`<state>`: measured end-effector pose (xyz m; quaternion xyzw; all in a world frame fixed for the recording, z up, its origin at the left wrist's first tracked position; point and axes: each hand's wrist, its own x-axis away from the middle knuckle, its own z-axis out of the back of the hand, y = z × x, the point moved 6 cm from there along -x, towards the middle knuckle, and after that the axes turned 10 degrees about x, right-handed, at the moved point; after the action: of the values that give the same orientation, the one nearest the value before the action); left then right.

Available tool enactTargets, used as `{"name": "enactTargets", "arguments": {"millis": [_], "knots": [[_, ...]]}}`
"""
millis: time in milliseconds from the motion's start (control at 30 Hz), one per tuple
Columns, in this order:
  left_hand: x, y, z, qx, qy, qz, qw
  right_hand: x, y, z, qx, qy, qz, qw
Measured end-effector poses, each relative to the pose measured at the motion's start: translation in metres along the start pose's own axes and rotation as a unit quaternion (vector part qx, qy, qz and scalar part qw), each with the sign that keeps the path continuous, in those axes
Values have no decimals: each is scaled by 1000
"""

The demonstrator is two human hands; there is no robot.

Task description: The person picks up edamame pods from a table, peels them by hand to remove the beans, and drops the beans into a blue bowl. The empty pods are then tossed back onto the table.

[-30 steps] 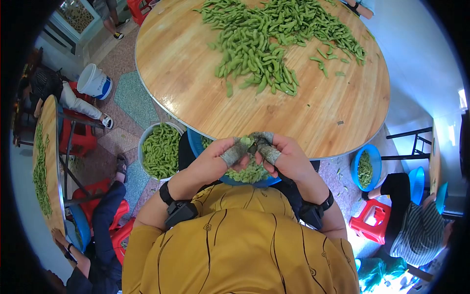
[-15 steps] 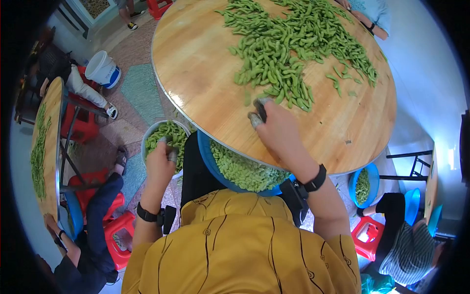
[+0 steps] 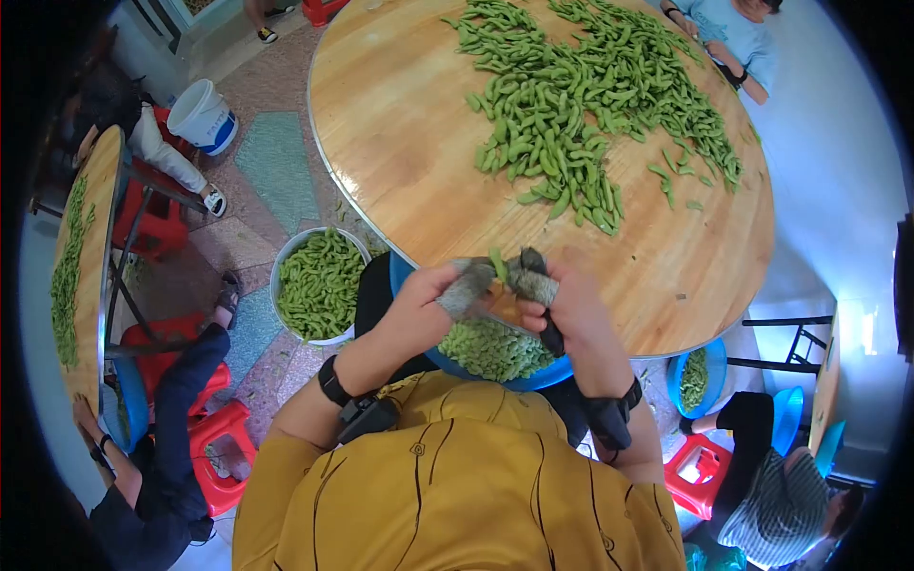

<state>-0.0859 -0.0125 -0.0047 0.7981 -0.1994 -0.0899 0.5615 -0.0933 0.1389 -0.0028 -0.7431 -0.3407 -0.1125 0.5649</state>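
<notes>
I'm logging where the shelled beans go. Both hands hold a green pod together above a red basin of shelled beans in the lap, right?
Not quite: the basin is blue, not red, as the head view shows. The rest holds: the left hand and right hand hold a green pod together above the shelled beans.

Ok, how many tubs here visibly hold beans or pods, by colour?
Blue basins: 2
Pale basin: 1
Total: 3
The white bucket is left out, as its contents don't show. The left hand and right hand pinch one pod over the nearer blue one.
</notes>
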Motion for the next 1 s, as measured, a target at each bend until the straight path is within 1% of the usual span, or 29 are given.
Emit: {"name": "enactTargets", "arguments": {"millis": [33,67,133,167,200,233,267,300,333,367,433,467,533,600,633,700,767,800,833,867,900,933,967,1000], "knots": [[-3,-1,-10,70,-10,7,997,7,1,-1,-17,15,22,1000],[-5,1,-21,138,-20,16,990,9,5,2,-19,19,23,999],[-7,-2,-30,149,-8,19,989,12,9,10,2,23,79,997],[-7,-3,-31,160,7,18,987,13,14,13,-4,25,80,996],[-8,-7,-32,156,4,23,987,14,15,17,84,54,103,990],[-8,-13,-27,149,39,21,988,16,15,20,172,82,126,974],[-9,-15,-22,142,74,16,987,18,17,21,169,82,128,974],[-9,-13,-22,138,74,16,988,21,14,21,197,92,172,961],[-9,-12,-19,138,92,22,986,25,10,20,226,100,215,945],[-8,-11,-16,138,112,28,984,27,10,21,224,97,216,945],[-5,-8,-14,118,105,37,987,38,-1,21,313,130,271,901],[-5,-8,-16,102,96,44,989,42,-4,20,310,132,271,902],[-5,-8,-21,84,95,54,991,48,-8,12,378,80,284,878],[-6,-9,-26,66,94,61,992,47,-7,12,399,83,272,872],[-7,-8,-29,54,99,44,993,47,-6,12,421,83,261,865],[-6,-9,-31,41,103,26,993,46,-4,13,418,83,248,870],[-5,-6,-32,-16,87,-37,995,43,0,15,414,83,234,876],[-5,-3,-31,-17,87,-36,995,41,3,15,417,87,266,865],[-3,14,-36,-226,47,-119,966,41,3,15,419,91,297,853],[0,24,-45,-422,3,-196,885,41,3,15,418,92,296,854],[1,23,-44,-422,1,-195,885,35,13,18,281,48,208,936],[1,22,-43,-409,-3,-195,891,31,25,18,135,2,113,984],[1,20,-43,-397,-7,-195,897,33,24,17,132,4,113,985],[1,18,-44,-397,-9,-194,897,36,25,12,26,-35,83,996]]}}
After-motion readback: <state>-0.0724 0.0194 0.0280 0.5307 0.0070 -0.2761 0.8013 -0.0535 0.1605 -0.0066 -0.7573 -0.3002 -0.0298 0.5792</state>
